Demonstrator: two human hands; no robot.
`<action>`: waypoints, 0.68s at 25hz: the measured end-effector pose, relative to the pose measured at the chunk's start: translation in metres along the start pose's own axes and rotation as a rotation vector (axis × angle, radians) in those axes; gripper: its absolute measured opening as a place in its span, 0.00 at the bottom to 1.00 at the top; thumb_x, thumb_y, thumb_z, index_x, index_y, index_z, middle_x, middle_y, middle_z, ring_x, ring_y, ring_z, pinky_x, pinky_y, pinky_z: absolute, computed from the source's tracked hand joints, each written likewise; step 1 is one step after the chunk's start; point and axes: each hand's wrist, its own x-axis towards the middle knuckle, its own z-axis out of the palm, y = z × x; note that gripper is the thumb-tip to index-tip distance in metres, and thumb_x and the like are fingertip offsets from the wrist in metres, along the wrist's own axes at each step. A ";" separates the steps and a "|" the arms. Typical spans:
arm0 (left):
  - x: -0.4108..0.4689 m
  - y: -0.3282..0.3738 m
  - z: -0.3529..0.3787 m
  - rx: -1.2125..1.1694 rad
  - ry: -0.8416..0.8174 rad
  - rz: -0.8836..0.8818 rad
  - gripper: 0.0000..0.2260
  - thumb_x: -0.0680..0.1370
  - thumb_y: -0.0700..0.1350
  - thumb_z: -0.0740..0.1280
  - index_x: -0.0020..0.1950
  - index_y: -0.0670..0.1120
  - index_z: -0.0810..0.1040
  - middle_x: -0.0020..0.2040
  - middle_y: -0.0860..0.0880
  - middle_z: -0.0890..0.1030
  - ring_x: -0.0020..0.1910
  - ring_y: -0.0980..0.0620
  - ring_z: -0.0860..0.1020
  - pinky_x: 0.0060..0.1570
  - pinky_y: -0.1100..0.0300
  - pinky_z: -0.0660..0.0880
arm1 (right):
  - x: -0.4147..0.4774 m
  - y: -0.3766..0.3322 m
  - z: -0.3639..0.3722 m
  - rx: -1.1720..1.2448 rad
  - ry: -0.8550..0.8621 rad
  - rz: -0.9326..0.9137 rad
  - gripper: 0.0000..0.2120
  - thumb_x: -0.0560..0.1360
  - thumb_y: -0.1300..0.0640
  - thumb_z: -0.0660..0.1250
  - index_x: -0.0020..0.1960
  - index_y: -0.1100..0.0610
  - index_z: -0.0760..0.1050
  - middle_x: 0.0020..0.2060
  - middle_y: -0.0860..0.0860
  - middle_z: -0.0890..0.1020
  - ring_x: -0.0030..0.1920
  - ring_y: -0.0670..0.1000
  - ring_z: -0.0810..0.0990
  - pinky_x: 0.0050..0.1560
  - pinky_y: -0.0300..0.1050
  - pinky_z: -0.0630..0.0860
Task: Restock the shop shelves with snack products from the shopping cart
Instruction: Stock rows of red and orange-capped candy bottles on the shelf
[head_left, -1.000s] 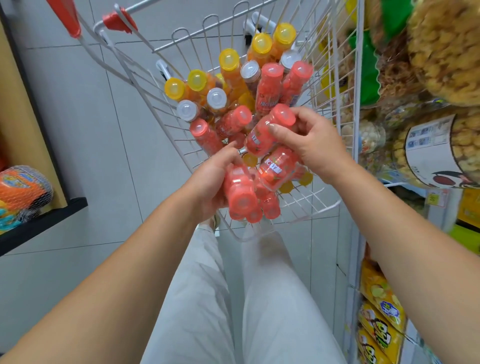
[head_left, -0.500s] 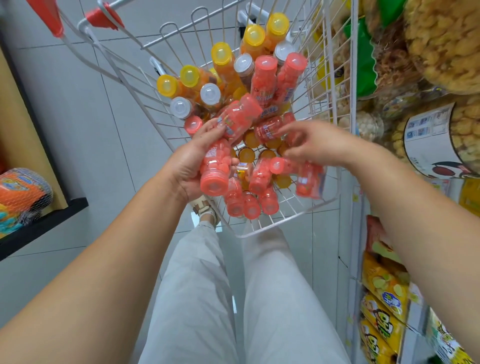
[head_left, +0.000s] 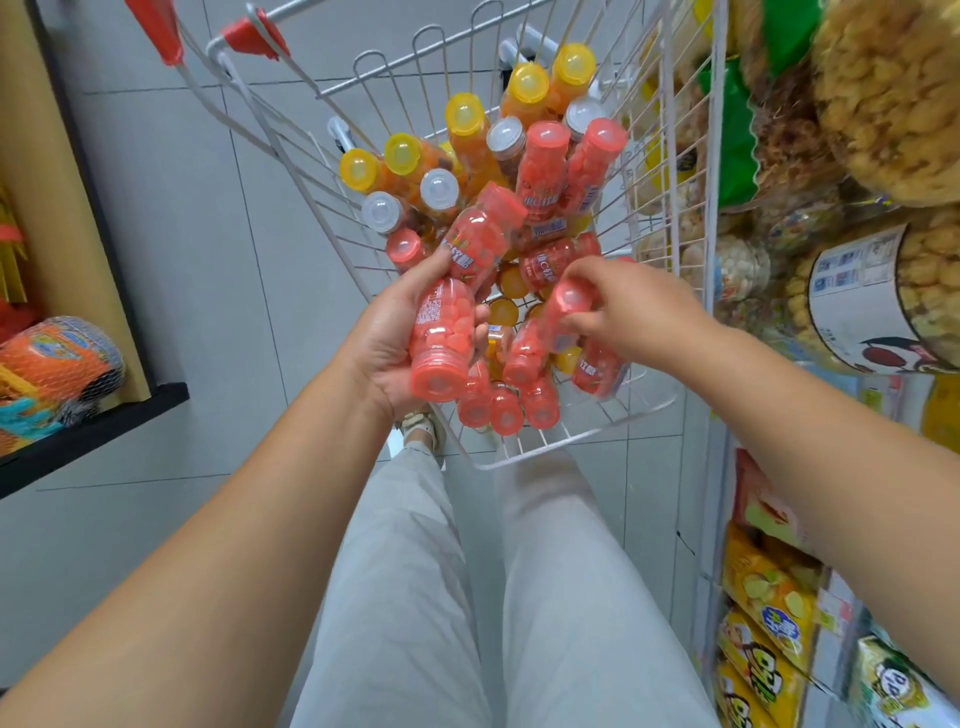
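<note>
Cart (head_left: 571, 448) mostly full, so restock looks early: left hand (head_left: 387, 340) grips two pink bottles (head_left: 441, 338), right hand (head_left: 628, 312) pinches third bottle (head_left: 565, 302), shelving all ahead.

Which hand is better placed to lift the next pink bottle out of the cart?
Right. The right hand pinches a pink bottle by its cap inside the cart; the left hand has its grip full with two other bottles.

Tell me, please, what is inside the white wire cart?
The cart holds pink-capped bottles, yellow-capped bottles and white-capped bottles, upright or lying. The left hand grips two pink ones; the right hand pinches another. Anything beneath the pile and the hands is covered.
</note>
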 end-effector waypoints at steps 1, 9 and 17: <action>-0.005 -0.003 0.003 -0.034 -0.020 -0.009 0.15 0.77 0.52 0.70 0.51 0.40 0.81 0.41 0.44 0.80 0.35 0.51 0.80 0.29 0.59 0.80 | -0.016 0.002 -0.012 0.192 0.036 0.007 0.19 0.74 0.47 0.71 0.62 0.47 0.73 0.52 0.45 0.80 0.51 0.46 0.79 0.50 0.43 0.74; -0.100 -0.014 0.061 0.058 -0.216 -0.010 0.14 0.78 0.51 0.68 0.52 0.41 0.81 0.44 0.44 0.83 0.38 0.48 0.83 0.37 0.55 0.82 | -0.172 -0.012 -0.058 0.976 0.426 -0.005 0.17 0.73 0.56 0.73 0.60 0.47 0.74 0.50 0.44 0.83 0.42 0.41 0.78 0.45 0.43 0.77; -0.261 -0.081 0.127 0.437 -0.384 0.008 0.12 0.79 0.49 0.68 0.50 0.39 0.80 0.41 0.42 0.83 0.34 0.46 0.84 0.35 0.53 0.82 | -0.378 -0.041 -0.071 1.162 0.721 -0.056 0.20 0.73 0.55 0.72 0.58 0.34 0.74 0.51 0.46 0.84 0.43 0.55 0.75 0.40 0.59 0.78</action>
